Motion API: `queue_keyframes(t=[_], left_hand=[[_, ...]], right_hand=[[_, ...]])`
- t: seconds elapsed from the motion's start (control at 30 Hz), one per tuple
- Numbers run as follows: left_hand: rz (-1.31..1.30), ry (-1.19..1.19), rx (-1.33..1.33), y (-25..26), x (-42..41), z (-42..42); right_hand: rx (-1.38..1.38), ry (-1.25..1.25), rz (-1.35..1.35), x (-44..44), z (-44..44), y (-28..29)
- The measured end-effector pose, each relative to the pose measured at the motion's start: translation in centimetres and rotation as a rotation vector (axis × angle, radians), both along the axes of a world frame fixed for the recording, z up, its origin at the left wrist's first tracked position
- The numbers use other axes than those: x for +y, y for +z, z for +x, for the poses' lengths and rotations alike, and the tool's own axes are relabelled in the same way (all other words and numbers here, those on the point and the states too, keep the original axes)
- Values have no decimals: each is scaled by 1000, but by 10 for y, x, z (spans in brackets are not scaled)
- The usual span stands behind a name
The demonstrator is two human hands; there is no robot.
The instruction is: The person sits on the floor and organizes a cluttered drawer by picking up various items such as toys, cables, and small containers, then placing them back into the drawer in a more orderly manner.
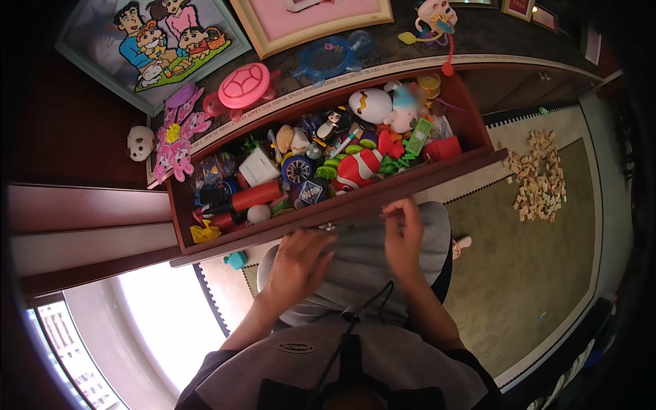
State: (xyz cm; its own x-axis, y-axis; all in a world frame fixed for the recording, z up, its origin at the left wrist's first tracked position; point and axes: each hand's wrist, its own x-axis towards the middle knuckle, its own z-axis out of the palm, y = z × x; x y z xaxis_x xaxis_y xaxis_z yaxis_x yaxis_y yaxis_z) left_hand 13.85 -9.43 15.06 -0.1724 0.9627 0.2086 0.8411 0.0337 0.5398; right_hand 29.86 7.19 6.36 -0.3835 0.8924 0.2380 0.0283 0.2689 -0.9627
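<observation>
A dark wooden drawer (328,207) stands pulled out before me, full of toys. My left hand (302,256) is at the drawer's front, near its small metal handle (328,225), with fingers bent and nothing seen in them. My right hand (403,230) is raised just off the front edge, fingers curled and apart, holding nothing visible. In the drawer lie an orange-and-white toy fish (359,170), a blue toy wheel (296,169), a red cylinder (256,196), a white box (260,167), a doll (333,123), a white egg-shaped toy (370,106) and a red box (442,148).
On the cabinet top are a pink turtle-shaped toy (244,86), a blue translucent one (326,57), framed pictures (174,41) and pink rabbit figures (179,138). Many small wooden blocks (538,179) lie on the green rug (523,271) at right. A teal object (236,260) lies below the drawer.
</observation>
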Motion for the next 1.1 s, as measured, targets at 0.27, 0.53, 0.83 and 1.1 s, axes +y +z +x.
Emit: queue_keyframes(t=[0.27,0.53,0.83,1.1], left_hand=[[69,121,191,-24,-5,29],[191,308,206,-83,-20,23],[375,209,-468,-108,39,-57],[326,214,-156,-106,58,-75]], right_hand=[[-38,96,69,15,10,-8],[68,213,168,24,-7,-29],[12,261,39,36,-61,-17],[68,302,6,6,-61,-12]])
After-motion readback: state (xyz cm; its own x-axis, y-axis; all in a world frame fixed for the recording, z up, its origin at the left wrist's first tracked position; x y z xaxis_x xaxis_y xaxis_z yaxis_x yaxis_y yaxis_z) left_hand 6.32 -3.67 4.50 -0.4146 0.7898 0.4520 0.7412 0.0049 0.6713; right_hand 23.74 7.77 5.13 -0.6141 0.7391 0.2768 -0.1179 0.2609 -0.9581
